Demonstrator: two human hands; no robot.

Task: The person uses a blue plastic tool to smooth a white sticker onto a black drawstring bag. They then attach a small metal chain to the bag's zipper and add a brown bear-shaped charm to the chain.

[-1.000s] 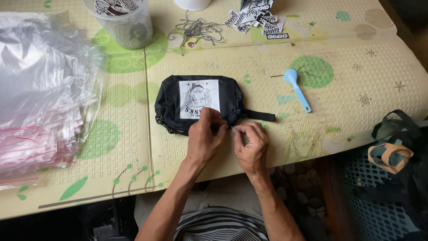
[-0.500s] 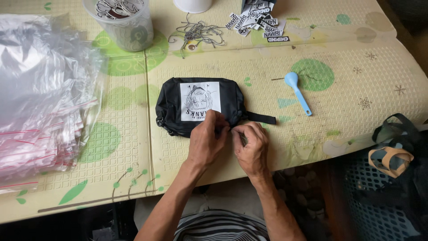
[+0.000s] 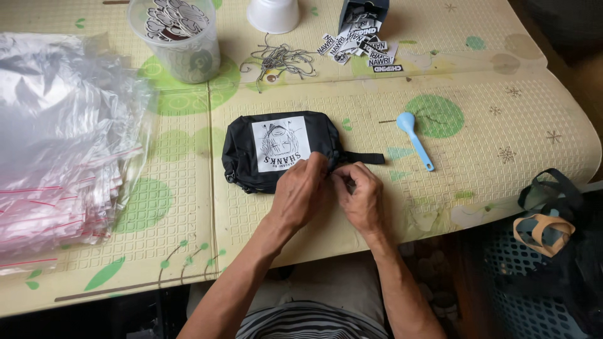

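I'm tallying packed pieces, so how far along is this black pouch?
Done: the black pouch lies flat on the mat, white label up. In hand: the left hand and right hand pinch at its lower right edge. Left: it is not in any of the clear bags piled beside it.

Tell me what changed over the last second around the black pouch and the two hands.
Very little. The left hand and right hand stay pressed together at the near right corner of the black pouch, fingers pinching there just as before; any shift is slight. The pouch has not moved, its strap still points right. The blue spoon, plastic bags and clear cup lie unchanged.
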